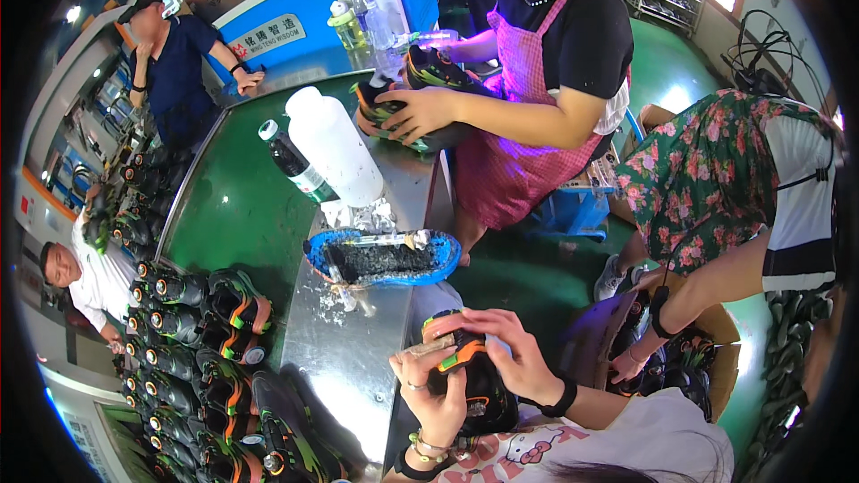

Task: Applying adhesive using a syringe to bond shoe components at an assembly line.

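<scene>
Black-and-orange shoe (pixel 465 371) sits at about six o'clock in the view, held close to the person's chest between both hands, just off the near edge of the steel worktop (pixel 344 358). Left hand (pixel 432 394) wraps its fingers around the shoe's left side, a ring on one finger and bead bracelets at the wrist. Right hand (pixel 514 349) closes over the top and right side, its fingers curled on the shoe's upper edge, a black band on the wrist. At twelve o'clock from the shoe, well apart, a blue tray (pixel 385 259) holding dark residue lies on the worktop. Farther toward eleven o'clock stand a white plastic jug (pixel 335 148) and a dark bottle (pixel 295 165). At nine o'clock, many similar shoes (pixel 192 340) crowd the green conveyor (pixel 237 215). At one o'clock a co-worker in a pink apron (pixel 514 125) holds another shoe.
</scene>
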The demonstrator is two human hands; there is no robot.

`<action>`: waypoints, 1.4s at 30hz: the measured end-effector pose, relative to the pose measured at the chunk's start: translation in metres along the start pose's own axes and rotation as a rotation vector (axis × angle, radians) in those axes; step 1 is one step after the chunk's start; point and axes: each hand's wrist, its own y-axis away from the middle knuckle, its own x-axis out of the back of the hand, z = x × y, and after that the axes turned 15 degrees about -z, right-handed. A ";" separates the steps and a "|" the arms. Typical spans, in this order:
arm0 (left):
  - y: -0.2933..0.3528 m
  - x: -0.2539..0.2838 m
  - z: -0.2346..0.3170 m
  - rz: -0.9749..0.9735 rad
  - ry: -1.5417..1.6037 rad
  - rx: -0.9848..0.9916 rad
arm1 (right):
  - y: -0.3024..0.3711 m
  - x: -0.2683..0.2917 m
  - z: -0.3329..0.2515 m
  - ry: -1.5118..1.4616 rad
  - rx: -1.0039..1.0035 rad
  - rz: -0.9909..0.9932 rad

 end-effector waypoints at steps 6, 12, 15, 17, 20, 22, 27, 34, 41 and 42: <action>0.013 0.008 0.004 0.092 -0.092 -0.049 | -0.002 -0.024 0.000 -0.097 0.172 -0.156; 0.028 0.018 0.012 0.202 -0.152 -0.095 | -0.023 -0.033 -0.009 -0.101 0.360 -0.303; 0.032 0.022 0.006 0.242 -0.295 -0.183 | -0.035 -0.034 -0.001 -0.076 0.440 -0.359; 0.031 0.018 -0.001 0.253 -0.263 -0.131 | -0.038 -0.037 0.004 -0.088 0.466 -0.342; 0.037 0.017 -0.010 0.197 -0.259 -0.141 | -0.027 -0.041 0.015 0.000 0.464 -0.275; 0.042 0.019 -0.009 0.210 -0.293 -0.133 | -0.017 -0.044 0.012 0.110 0.476 -0.151; 0.039 0.026 -0.011 0.116 -0.273 -0.200 | -0.006 -0.050 0.020 0.233 0.458 -0.024; 0.044 -0.021 -0.067 0.779 -0.482 -0.542 | -0.016 -0.068 0.033 0.264 0.573 0.242; 0.051 -0.017 -0.058 0.626 -0.450 -0.320 | -0.022 -0.077 0.032 0.299 0.509 0.348; 0.051 -0.014 -0.059 0.608 -0.451 -0.297 | -0.021 -0.079 0.032 0.298 0.507 0.366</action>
